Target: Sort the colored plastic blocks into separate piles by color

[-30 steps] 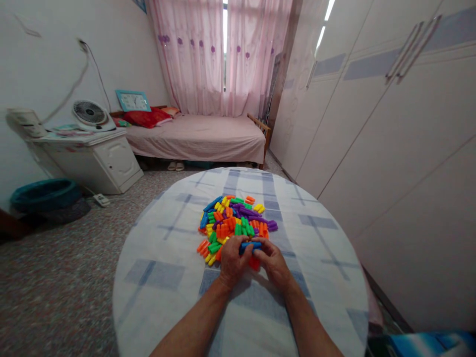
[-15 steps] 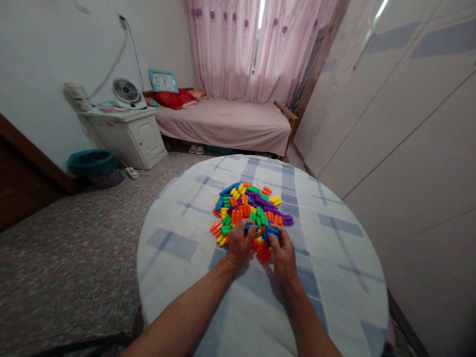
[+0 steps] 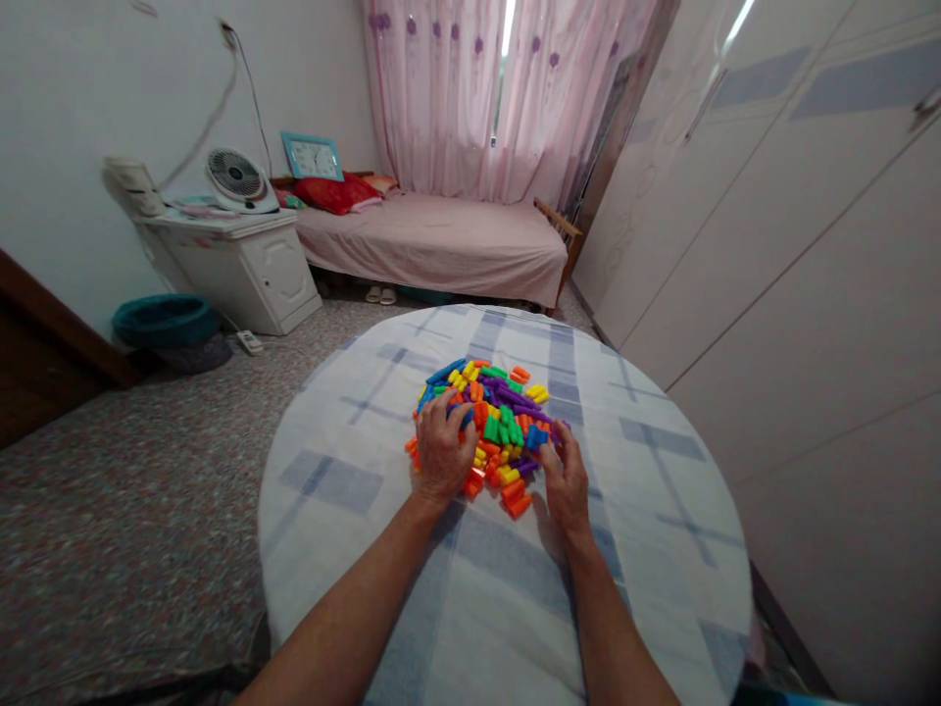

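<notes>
At far left, on the floor beside a white cabinet [image 3: 242, 270], sits a teal basin [image 3: 163, 320]; its contents cannot be made out. On the cabinet top stands a small fan [image 3: 236, 177], with a framed clock [image 3: 312, 156] just to its right and a pink-covered bed [image 3: 441, 245] beyond. Centre: a round table [image 3: 368, 588] under a checked cloth carries a pile of coloured pegs [image 3: 500, 412] in orange, green, yellow, blue and purple. The left hand [image 3: 441, 453] lies on the pile's near-left edge, fingers [image 3: 457, 417] loosely curled over the pegs, palm down; whether any peg is gripped beneath it cannot be told. The right hand [image 3: 566, 474] rests at the pile's near-right edge, fingers bent, with a blue peg [image 3: 534, 437] touching its fingertips; whether they grip it is unclear. Loose orange pegs [image 3: 516, 498] lie on the cloth between the two hands. Right: white wardrobe doors [image 3: 771, 245] run along the wall, cut off by the frame edge.
</notes>
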Tool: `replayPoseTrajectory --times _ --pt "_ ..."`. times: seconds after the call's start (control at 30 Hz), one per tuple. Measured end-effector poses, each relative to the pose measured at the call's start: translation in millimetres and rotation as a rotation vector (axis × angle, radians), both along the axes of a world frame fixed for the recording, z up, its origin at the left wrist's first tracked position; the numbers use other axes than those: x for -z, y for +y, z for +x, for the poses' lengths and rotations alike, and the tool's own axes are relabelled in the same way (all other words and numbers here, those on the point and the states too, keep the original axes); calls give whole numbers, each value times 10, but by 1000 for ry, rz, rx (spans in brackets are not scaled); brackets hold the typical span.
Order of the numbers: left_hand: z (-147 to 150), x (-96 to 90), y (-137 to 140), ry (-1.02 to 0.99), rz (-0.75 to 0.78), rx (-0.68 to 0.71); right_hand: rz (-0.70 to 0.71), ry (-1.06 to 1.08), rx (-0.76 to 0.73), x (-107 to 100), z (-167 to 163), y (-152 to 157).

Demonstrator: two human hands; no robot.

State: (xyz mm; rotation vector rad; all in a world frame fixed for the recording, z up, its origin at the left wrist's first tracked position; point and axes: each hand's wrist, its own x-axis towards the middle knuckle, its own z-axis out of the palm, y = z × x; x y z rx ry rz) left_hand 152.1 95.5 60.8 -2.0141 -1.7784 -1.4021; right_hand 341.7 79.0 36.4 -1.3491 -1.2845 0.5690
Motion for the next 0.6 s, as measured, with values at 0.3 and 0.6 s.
replayPoseTrajectory --times 0.3,0.6 --pt "-336 109 -441 144 -406 61 -127 -223 -29 113 110 -96" --pt "-300 368 -196 115 -292 258 24 -599 -50 129 -425 -27"
